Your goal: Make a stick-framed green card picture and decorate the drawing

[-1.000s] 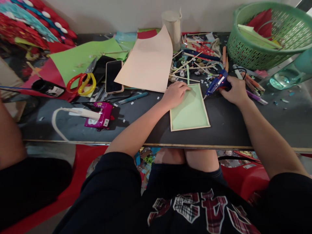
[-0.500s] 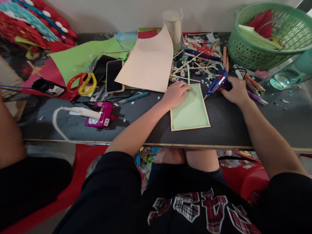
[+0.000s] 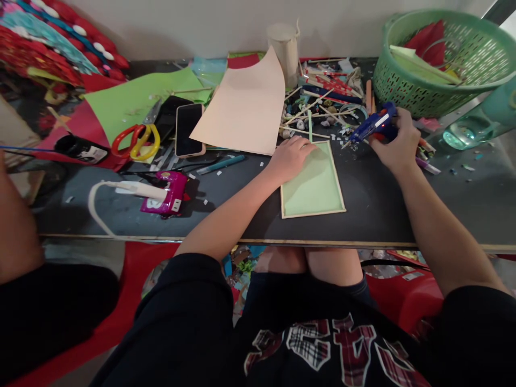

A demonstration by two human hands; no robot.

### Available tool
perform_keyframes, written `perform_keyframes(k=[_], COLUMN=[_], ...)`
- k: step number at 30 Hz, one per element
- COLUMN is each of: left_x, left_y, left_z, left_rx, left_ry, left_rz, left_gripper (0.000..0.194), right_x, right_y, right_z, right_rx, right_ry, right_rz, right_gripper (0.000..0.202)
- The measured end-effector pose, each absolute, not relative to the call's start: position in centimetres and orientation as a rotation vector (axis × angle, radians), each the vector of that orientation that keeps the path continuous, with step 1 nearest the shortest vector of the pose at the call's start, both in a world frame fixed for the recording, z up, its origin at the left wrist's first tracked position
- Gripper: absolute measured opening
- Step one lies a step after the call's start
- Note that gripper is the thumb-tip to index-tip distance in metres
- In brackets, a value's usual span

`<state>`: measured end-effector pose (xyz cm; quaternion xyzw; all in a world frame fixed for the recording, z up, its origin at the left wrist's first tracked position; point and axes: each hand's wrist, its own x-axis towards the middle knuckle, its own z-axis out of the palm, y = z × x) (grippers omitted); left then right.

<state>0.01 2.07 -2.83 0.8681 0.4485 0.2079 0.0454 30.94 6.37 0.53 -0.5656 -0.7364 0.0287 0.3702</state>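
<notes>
My right hand is wrapped round a blue hot glue gun, whose nozzle points left toward the table. A light green sheet edged with pale sticks lies flat in front of me, its near edge close to the table's edge. Over its upper left corner rests my left hand, palm down, fingers stretched out and lying on the panel. That corner is hidden under the hand. A narrow green strip stands out past the panel's far edge.
Behind the panel lie loose sticks, pebbles and paper scraps. A green basket and a clear bottle stand right. Left are a peach sheet, a phone, scissors and a purple power adapter. Another person's arm shows far left.
My right hand has lifted the glue gun and drawn it right, so its nozzle is farther from the panel's edge. My left hand stays on the panel.
</notes>
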Motion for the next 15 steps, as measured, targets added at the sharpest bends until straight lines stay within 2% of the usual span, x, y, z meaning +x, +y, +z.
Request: perform_keyframes(k=[7, 15], left_x=[1.4, 2.0], left_y=[0.6, 0.2], left_z=[-0.9, -1.0], left_rx=[2.783, 2.759], left_ry=[1.194, 1.043], left_rz=[0.617, 0.59], left_gripper=[0.04, 0.042], right_x=[30.7, 31.4], right_y=[7.0, 8.7], right_z=[-0.2, -1.8], right_rx=[-1.444, -1.309], right_ry=[-1.633, -1.456], right_rz=[0.056, 0.029], right_gripper=[0.066, 0.062])
